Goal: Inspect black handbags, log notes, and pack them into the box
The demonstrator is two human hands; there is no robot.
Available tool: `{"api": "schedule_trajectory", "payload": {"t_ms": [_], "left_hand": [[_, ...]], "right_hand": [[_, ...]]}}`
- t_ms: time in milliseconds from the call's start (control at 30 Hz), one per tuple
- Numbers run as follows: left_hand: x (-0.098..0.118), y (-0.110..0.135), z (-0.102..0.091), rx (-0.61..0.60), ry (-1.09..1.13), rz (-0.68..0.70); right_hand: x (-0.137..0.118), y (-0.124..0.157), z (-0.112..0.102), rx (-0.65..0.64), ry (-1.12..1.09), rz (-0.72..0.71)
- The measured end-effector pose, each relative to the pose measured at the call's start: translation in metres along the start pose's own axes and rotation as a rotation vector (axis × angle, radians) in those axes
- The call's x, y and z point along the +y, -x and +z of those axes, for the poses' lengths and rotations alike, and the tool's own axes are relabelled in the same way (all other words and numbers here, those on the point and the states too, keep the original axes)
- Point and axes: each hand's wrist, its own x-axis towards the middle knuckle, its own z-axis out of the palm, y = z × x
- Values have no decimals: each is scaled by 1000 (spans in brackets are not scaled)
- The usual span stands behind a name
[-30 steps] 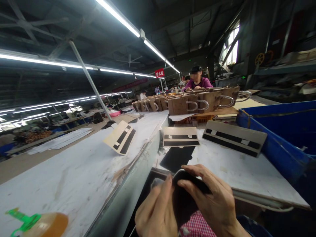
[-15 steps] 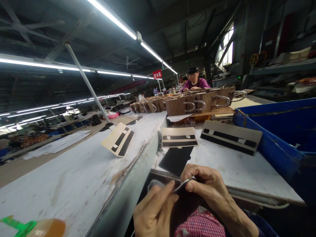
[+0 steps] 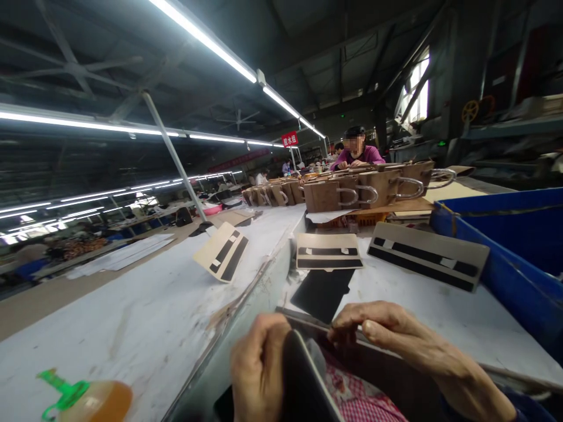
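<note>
Nearest the camera, the left hand [image 3: 258, 370] has its grip closed around a black piece [image 3: 303, 384], which stands on edge over a red checked cloth [image 3: 354, 401] in the lap. 1 second ago both hands lay on this piece and the right palm covered it. Now the right hand [image 3: 396, 340] has come off it and sits just beside its upper edge. Its thumb and fingertips are pressed together, and whether anything thin is caught between them I cannot tell. So the piece now rests with the left hand alone.

Just beyond the hands, on the white table [image 3: 422, 310], lies a flat black sheet [image 3: 323, 292]. Behind it are 2 tan cards with black strips, a short card [image 3: 329, 252] and a long card [image 3: 428, 256] leaning against a blue bin [image 3: 505, 246].

To the left, a glue bottle [image 3: 83, 401] with a green cap lies on the long belt [image 3: 132, 305], with a third, tilted card [image 3: 222, 252] farther along.

Farther off stands a row of brown bags [image 3: 365, 187], and behind them a co-worker [image 3: 358, 155] in purple is bent over work.
</note>
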Motion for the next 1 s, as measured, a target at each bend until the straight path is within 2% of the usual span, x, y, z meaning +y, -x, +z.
{"api": "schedule_trajectory", "payload": {"t_ms": [67, 100, 200, 267, 333, 400, 500, 633, 700, 767, 900, 1000], "left_hand": [[3, -6, -1, -51, 298, -171], [5, -8, 1, -95, 465, -206], [10, -13, 9, -226, 840, -172], [10, -17, 10, -240, 895, -157], [6, -22, 3, -221, 818, -157], [-1, -26, -13, -195, 657, -136], [-15, -25, -43, -223, 360, -54], [-34, -19, -72, -393, -176, 264], [-40, -19, -77, -371, -385, 410], [-43, -19, -75, -283, -476, 493], [-41, -17, -66, -130, -518, 494], [-40, -15, -59, -124, -486, 436]], "right_hand": [[2, -11, -1, -50, 169, -83], [5, -18, 3, -72, 226, -117], [17, -40, 23, -161, 282, -148], [22, -49, 35, -202, 225, -104], [24, -53, 39, -186, 126, -59], [24, -52, 35, -90, 103, -52], [23, -47, 22, 50, 328, -108], [21, -45, 16, 118, 651, -190], [20, -44, 19, 139, 707, -201], [19, -43, 23, 139, 721, -189], [18, -41, 32, 95, 766, -236], [20, -42, 40, 74, 862, -318]]}}
